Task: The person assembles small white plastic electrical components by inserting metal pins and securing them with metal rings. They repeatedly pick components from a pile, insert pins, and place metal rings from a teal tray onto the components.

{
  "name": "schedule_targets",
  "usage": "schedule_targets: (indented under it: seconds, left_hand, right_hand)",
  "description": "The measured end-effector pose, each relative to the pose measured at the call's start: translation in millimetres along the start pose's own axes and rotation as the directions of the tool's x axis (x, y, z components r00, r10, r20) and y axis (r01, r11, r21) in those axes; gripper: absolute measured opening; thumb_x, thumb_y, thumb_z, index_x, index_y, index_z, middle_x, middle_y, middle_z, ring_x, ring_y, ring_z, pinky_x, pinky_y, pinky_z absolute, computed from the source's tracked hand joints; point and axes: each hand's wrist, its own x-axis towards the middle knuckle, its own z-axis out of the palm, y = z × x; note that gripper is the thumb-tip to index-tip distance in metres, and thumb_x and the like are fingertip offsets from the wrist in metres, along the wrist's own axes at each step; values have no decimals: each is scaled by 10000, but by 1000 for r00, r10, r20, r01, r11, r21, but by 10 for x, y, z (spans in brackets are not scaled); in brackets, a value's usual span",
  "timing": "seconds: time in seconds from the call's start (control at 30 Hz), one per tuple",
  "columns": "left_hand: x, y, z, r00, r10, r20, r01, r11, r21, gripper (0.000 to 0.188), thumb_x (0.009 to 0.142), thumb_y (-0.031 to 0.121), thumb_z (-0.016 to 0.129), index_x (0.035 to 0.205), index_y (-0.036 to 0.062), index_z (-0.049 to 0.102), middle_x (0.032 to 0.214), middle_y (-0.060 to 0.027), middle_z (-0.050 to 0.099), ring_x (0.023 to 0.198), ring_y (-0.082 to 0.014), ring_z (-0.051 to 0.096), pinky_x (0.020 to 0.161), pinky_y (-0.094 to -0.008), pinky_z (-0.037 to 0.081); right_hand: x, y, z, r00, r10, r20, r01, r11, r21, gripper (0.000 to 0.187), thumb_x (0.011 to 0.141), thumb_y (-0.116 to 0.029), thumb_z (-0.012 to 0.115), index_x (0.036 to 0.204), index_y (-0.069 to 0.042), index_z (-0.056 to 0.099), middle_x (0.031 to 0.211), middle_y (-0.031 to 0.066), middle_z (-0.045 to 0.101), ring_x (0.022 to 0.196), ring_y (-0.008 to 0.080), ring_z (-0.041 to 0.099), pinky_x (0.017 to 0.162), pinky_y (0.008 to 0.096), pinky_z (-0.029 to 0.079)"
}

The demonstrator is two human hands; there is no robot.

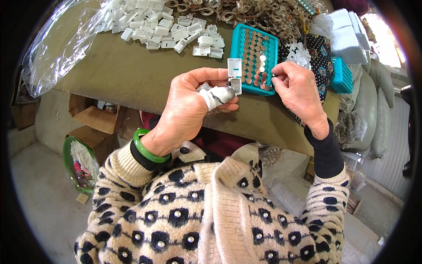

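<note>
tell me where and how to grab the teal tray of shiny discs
Probably by both long side walls of the teal tray, coming from left and right: it lies flat and open-topped, its raised rim gives an edge to hold, and the shiny round discs sit inside, so keep it level.

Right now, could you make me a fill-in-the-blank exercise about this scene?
The left hand has a ____ bangle at its wrist.
It holds a white case whose lid is ____.
The turquoise tray bears metallic discs with a ____ outline.
The right hand is beside the tray's ____ edge.

Missing words: green; open; round; right.
</note>
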Motion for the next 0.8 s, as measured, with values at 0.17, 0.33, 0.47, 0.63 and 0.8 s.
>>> schedule_targets:
  seconds: [0.17, 0.33, 0.47, 0.63, 0.8]
  left_hand:
    - [44, 13, 18, 1000, -8, 3, 8, 1000, 3, 318, 862, -1, 719, 1169, -43, 644, 962, -127, 692, 828, -225, 716, 753, -371, 642]
    - [9, -31, 68, 998, 61, 29, -62, 998, 15, 327, 855, -6, 725, 1168, -56, 643, 958, -127, 692, 812, -206, 709, 742, -340, 629]
    - [-15, -28, 59, 997, 77, 19, -78, 997, 13, 319, 857, -4, 723, 1162, -59, 647, 953, -127, 694, 805, -198, 709, 749, -311, 616]
    - [-27, -28, 51, 997, 77, 26, -77, 997, -1, 309, 866, 12, 720, 1161, -50, 653, 935, -122, 694, 795, -195, 710, 747, -307, 616]
    - [-3, -50, 54, 998, 70, 5, -70, 997, 23, 270, 879, 27, 712, 1135, -34, 657, 903, -111, 689, 765, -180, 702, 669, -302, 615]
  right_hand:
    - [-190, -380, 20, 970, -121, -211, 162, 968, 189, 166, 786, 63, 685, 936, 1, 649, 820, 99, 651, 659, 185, 665, 607, 294, 538]
    - [-207, -630, 392, 845, -225, -485, 346, 921, 177, 244, 750, 106, 719, 957, 7, 633, 864, 129, 635, 745, 266, 655, 640, 333, 544]
    - [-189, -636, 526, 830, -239, -504, 361, 919, 158, 222, 779, 119, 731, 966, 24, 659, 906, 134, 664, 753, 201, 660, 633, 271, 547]
    - [-209, -609, 529, 836, -255, -486, 380, 908, 177, 215, 797, 110, 716, 987, 16, 680, 929, 128, 664, 782, 219, 657, 676, 305, 541]
    - [-237, -576, 488, 867, -233, -440, 392, 865, 314, 195, 831, 110, 662, 1006, 26, 675, 934, 138, 652, 767, 238, 648, 647, 306, 530]
